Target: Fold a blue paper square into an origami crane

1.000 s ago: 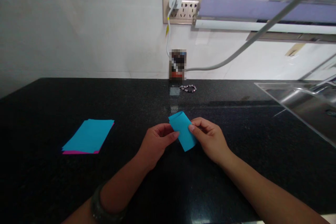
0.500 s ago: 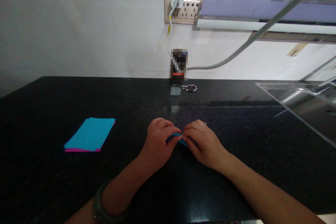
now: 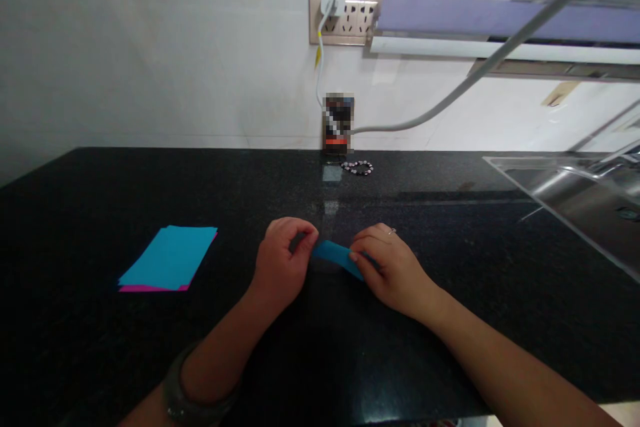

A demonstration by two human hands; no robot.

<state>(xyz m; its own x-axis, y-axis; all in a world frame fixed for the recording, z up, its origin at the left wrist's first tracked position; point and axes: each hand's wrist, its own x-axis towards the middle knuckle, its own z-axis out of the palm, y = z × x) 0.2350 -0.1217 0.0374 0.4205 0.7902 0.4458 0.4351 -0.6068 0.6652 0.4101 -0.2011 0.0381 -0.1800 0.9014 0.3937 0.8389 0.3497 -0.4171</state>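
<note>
"Table (image 3: 225,187) first: what does it look like?"

"It is black and speckled, meeting the pale wall (image 3: 175,47) at its far edge, with a metal sink (image 3: 590,213) set in at the right."

"And the person's hands?"

"Both are over the middle of it. The right grip (image 3: 395,273) is closed, thumb and fingers holding the right end of the folded blue paper. The left grip (image 3: 283,260) is narrow, its fingertips pinched together at the paper's left end; one cannot tell whether it holds the paper."

"What lies to the left?"

"The stack of sheets (image 3: 173,257), blue over magenta, well apart from the hands."

"Where is the folded blue paper (image 3: 337,257)?"

"Between the two hands, as a narrow strip, its left end farther away than its right."

"Anything smaller?"

"A dark bangle (image 3: 183,393) on the left wrist, a pixelated object (image 3: 339,121) upright by the wall, a beaded loop (image 3: 357,167) just in front of it, and a ring (image 3: 393,231) on the right hand."
</note>
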